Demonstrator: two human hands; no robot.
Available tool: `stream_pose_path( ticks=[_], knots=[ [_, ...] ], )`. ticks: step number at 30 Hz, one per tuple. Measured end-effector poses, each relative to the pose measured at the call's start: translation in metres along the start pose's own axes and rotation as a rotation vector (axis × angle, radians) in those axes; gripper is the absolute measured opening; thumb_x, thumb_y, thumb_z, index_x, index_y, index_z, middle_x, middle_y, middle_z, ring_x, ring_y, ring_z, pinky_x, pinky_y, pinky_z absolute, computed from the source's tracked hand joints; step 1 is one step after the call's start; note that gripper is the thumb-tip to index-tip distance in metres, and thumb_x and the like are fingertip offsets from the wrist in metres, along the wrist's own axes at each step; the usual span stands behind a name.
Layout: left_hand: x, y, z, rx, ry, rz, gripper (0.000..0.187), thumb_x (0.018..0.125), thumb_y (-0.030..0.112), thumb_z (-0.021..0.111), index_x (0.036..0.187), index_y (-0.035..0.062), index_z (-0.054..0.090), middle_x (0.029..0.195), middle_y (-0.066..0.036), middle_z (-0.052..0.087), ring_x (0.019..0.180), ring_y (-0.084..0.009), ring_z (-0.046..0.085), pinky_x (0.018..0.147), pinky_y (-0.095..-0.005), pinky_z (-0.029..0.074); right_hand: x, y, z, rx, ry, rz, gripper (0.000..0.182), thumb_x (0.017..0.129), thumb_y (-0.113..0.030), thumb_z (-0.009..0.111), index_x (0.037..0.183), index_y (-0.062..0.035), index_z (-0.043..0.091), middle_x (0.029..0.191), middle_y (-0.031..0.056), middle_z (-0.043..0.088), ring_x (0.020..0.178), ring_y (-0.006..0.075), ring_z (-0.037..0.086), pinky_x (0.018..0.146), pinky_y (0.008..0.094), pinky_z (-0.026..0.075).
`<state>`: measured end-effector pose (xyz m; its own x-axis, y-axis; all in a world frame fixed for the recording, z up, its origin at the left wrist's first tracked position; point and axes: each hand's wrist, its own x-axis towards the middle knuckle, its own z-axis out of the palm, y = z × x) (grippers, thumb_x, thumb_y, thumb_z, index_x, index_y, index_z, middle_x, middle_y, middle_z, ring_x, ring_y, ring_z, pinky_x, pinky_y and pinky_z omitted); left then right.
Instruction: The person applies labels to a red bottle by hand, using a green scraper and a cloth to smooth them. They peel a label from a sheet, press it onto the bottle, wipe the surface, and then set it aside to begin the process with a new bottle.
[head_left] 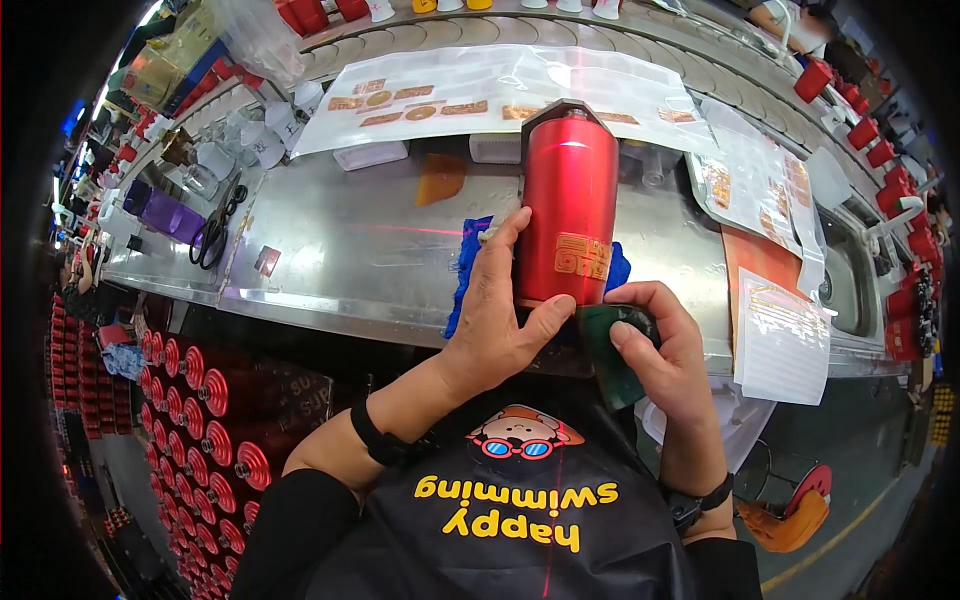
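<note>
A glossy red metal bottle (570, 190) lies on its side at the front of the steel bench, its base toward me, with a gold square-patterned decal (583, 257) near the base. My left hand (495, 310) holds its left side, fingers along the body and thumb at the base. A blue cloth (467, 275) shows on both sides beneath the bottle. A dark hexagonal piece (562, 107) is behind the bottle's far end. In my right hand (665, 345), pinched between thumb and fingers, is a dark green flat scraper (612, 360), close to the base's right edge.
Clear sheets with gold decals (430, 105) hang over the bench's far side. Black scissors (212, 235) and a purple bottle (160, 212) lie left; an amber flat piece (440, 180) sits mid-bench. A sink (850, 270) is right. Many red bottles (195, 440) stand below left.
</note>
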<state>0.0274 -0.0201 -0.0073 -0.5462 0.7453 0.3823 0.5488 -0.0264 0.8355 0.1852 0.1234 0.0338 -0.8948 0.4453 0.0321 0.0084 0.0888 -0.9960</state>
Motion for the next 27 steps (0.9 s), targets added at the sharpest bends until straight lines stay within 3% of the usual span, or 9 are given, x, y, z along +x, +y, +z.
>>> stream_pose_path(
  ticks=[1, 13, 16, 19, 27],
  knots=[
    [-0.0003, 0.0, -0.0007, 0.0, -0.019, -0.009, 0.08, 0.091, 0.025, 0.068, 0.15, -0.0014, 0.02, 0.15, -0.017, 0.029, 0.136, -0.0266, 0.034, 0.114, -0.0377, 0.028, -0.0002, 0.0005, -0.0005, 0.007, 0.001, 0.009, 0.025, 0.088, -0.005, 0.06, 0.113, 0.0011, 0.057, 0.092, 0.0027, 0.064, 0.083, 0.0072, 0.057, 0.074, 0.0233, 0.048],
    [-0.0008, -0.0017, -0.0001, -0.034, -0.013, -0.009, 0.081, 0.093, 0.027, 0.068, 0.151, -0.0006, 0.02, 0.148, -0.016, 0.03, 0.135, -0.0255, 0.035, 0.114, -0.0368, 0.028, 0.0003, 0.0045, -0.0006, 0.002, 0.005, -0.007, 0.025, 0.088, -0.005, 0.06, 0.112, 0.0007, 0.058, 0.091, 0.0026, 0.063, 0.083, 0.0074, 0.056, 0.074, 0.0235, 0.047],
    [0.0016, -0.0035, 0.0015, -0.202, 0.029, -0.036, 0.085, 0.088, 0.03, 0.071, 0.148, -0.0063, 0.023, 0.145, -0.028, 0.034, 0.135, -0.0383, 0.038, 0.114, -0.0419, 0.03, -0.0014, 0.0041, -0.0028, -0.01, 0.02, 0.009, 0.024, 0.088, -0.005, 0.06, 0.111, 0.0006, 0.058, 0.091, 0.0025, 0.063, 0.082, 0.0072, 0.056, 0.073, 0.0231, 0.046],
    [0.0, -0.0016, 0.0005, -0.073, -0.017, -0.039, 0.081, 0.092, 0.027, 0.069, 0.151, -0.0008, 0.019, 0.148, -0.016, 0.031, 0.135, -0.0248, 0.035, 0.114, -0.0365, 0.029, -0.0016, 0.0046, -0.0032, -0.004, 0.015, 0.006, 0.024, 0.088, -0.006, 0.06, 0.111, 0.0004, 0.058, 0.091, 0.0026, 0.063, 0.082, 0.0071, 0.056, 0.073, 0.0229, 0.046],
    [-0.0003, -0.0005, 0.001, -0.003, -0.01, -0.022, 0.081, 0.092, 0.026, 0.069, 0.15, -0.0016, 0.019, 0.148, -0.017, 0.031, 0.134, -0.0257, 0.036, 0.113, -0.037, 0.03, 0.0004, 0.0039, 0.0022, 0.005, -0.017, -0.029, 0.025, 0.088, -0.006, 0.06, 0.112, 0.0005, 0.057, 0.091, 0.0034, 0.064, 0.083, 0.0075, 0.057, 0.074, 0.0235, 0.047]
  ],
)
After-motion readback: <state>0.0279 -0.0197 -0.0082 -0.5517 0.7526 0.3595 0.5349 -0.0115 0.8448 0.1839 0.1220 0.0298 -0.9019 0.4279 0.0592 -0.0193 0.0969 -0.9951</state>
